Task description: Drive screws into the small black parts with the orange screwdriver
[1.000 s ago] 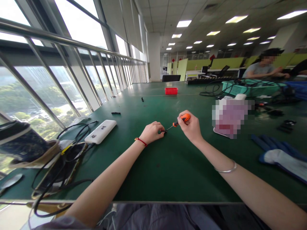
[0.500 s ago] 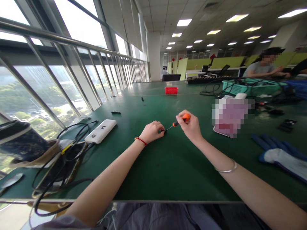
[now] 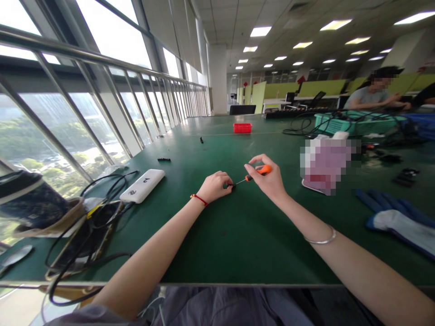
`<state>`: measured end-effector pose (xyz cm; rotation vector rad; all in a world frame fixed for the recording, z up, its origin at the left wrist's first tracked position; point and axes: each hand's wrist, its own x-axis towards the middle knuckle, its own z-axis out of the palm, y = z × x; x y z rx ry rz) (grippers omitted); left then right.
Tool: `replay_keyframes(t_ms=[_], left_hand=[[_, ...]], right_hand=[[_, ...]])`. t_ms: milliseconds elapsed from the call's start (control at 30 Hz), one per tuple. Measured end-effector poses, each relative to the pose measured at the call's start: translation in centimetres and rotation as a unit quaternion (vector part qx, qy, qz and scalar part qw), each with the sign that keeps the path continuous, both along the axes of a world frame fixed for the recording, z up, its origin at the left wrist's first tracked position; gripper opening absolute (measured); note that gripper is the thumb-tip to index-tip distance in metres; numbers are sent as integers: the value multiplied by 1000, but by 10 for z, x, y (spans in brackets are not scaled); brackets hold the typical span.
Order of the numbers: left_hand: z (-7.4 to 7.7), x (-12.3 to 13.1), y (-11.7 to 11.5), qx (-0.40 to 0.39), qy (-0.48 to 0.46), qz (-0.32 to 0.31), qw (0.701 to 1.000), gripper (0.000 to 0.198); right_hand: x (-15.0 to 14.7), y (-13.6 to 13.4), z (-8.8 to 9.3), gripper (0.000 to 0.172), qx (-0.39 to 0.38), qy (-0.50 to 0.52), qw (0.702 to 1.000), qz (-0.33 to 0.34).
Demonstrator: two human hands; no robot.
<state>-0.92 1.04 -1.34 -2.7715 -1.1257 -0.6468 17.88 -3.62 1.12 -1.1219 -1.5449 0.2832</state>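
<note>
Windows [image 3: 112, 27] and a railing [image 3: 95, 64] line the left of the green counter [image 3: 217, 249]. Rightward lies a white power bank [image 3: 143, 186]. Next, the left hand [image 3: 215, 188] pinches a small dark part [image 3: 233, 186] between its fingers, apparently steadying it under the screwdriver's [image 3: 265, 169] tip. The right hand [image 3: 270, 180], thumb and forefinger parted, loosely cradles the orange handle, perhaps for easy turning.

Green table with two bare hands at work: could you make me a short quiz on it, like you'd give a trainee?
1. Which hand is at the orange-handled screwdriver?
2. True or false: the red bin is farther from the person than the white device.
3. Fill the gap: a ___ bracelet circles the wrist of the left hand.

Key: 1. The right hand. 2. True. 3. Red.
</note>
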Motion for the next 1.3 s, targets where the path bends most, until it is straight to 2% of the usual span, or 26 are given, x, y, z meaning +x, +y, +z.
replay_keyframes(t_ms=[100,200,267,367,433,500,633,667,767,833,900,967,1067,1133,1300], left_hand=[[0,0,0,-2,-1,2,1000,12],[0,0,-1,-5,-3,4,1000,12],[1,0,-1,-6,-3,5,1000,12],[1,0,-1,-6,-5,5,1000,12],[0,0,0,-7,-8,5,1000,12],[0,-1,0,-8,-9,4,1000,12],[-1,0,1,-11,-10,7,1000,12],[-1,0,0,-12,-11,8,1000,12],[0,0,0,-15,-13,8,1000,12],[0,0,0,-16,-14,8,1000,12],[0,0,0,-15,-14,9,1000,12],[0,0,1,-15,-15,11,1000,12],[-1,0,1,-15,-17,11,1000,12],[0,0,0,-16,-17,10,1000,12],[1,0,0,-16,-17,9,1000,12]], right_hand=[[0,1,-1,17,11,8,1000,24],[1,3,-2,40,32,18,999,29],[1,3,-3,45,31,10,999,17],[0,2,-1,30,10,-17,1000,0],[0,0,-1,21,5,-25,1000,16],[-1,-1,-1,20,12,-19,999,28],[-1,1,-4,43,34,-2,999,23],[-1,1,-4,44,34,-2,999,19],[-2,-1,-2,29,11,-9,1000,3],[-3,-2,-1,20,-3,-10,1000,18],[-3,-2,-2,17,2,-5,999,34],[-3,-1,-4,23,17,7,999,33],[-1,2,-8,43,35,22,999,26],[-1,3,-8,46,36,13,999,18],[-4,0,-6,21,-6,-27,1000,15]])
